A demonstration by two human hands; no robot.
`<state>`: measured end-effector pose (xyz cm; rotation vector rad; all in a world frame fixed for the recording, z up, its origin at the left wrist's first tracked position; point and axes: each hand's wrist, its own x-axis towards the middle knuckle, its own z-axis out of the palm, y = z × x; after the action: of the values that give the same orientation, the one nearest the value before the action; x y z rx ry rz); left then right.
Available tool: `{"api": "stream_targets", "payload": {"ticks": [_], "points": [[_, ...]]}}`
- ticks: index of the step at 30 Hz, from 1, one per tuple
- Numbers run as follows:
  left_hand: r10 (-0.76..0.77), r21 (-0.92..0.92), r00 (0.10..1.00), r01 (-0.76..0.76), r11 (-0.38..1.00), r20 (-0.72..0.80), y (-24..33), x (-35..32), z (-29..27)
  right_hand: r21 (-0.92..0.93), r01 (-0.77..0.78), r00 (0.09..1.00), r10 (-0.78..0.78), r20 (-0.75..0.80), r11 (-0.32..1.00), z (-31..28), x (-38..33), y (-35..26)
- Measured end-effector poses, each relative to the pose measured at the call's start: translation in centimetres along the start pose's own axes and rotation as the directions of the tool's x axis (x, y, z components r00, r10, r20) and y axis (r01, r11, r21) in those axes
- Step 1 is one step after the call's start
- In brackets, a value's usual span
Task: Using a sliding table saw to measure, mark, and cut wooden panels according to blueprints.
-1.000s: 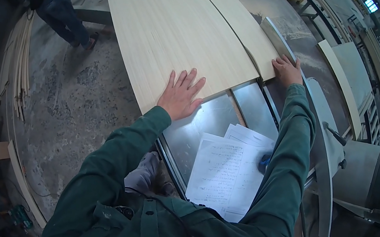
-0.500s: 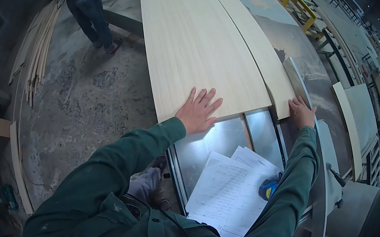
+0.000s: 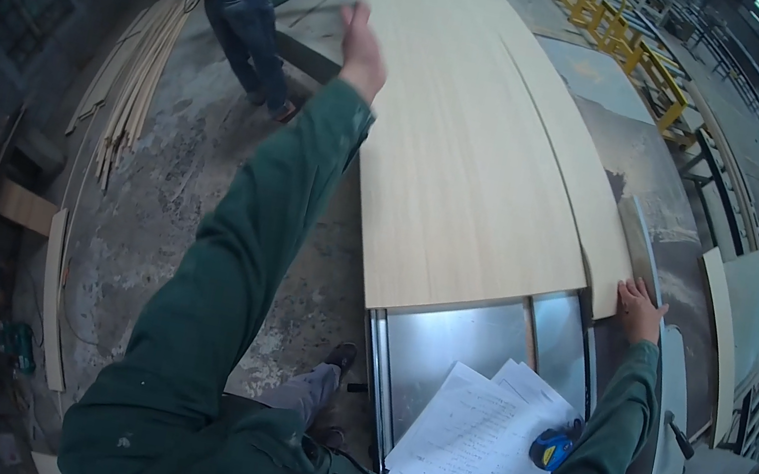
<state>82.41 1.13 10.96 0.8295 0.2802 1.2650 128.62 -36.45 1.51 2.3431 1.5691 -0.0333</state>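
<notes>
Grey concrete floor (image 3: 148, 227) stretched beneath a workshop, with thin wood strips (image 3: 140, 68) heaped on it at the left and yellow metal frames (image 3: 630, 27) standing at the far right. A metal bench (image 3: 461, 353) carried a large pale wooden panel (image 3: 456, 149) that lay flat and ran away from the person; a narrower pale board (image 3: 574, 170) lay along its right side, touching it. The left hand (image 3: 362, 46), in a green sleeve, was up at the panel's left edge, fingers loosely extended; whether it gripped the edge could not be told. The right hand (image 3: 639, 308) lay open and flat against the near right corner of the narrower board, clasping nothing. On the bare bench near the person lay white paper sheets (image 3: 480, 443), with a blue and yellow tape measure (image 3: 553, 450) just beside them. Another person (image 3: 244, 0) in jeans stood at the panel's far end.
</notes>
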Motion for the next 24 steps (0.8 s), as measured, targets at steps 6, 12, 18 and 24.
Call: {"api": "stream_targets", "payload": {"ticks": [6,12,18,24], "points": [[-0.398,0.811,0.729,-0.377,0.446,0.558,-6.0,-5.3,7.0,-0.072,0.016,1.000,-0.017,-0.016,0.997,0.2,2.2,2.3],[-0.389,0.877,0.874,-0.406,-0.259,0.290,-13.4,-26.8,-2.6,-0.065,0.049,0.998,-0.052,-0.040,0.997,1.7,5.5,1.5],[-0.294,0.839,0.890,-0.436,-0.325,0.349,-16.4,-27.2,-1.9,-0.091,0.032,0.999,-0.034,-0.020,0.995,2.1,6.3,2.4],[-0.266,0.839,0.901,-0.421,-0.345,0.342,-16.6,-27.0,-2.5,-0.056,0.033,0.996,-0.038,-0.078,0.998,2.6,8.1,1.7]]}}
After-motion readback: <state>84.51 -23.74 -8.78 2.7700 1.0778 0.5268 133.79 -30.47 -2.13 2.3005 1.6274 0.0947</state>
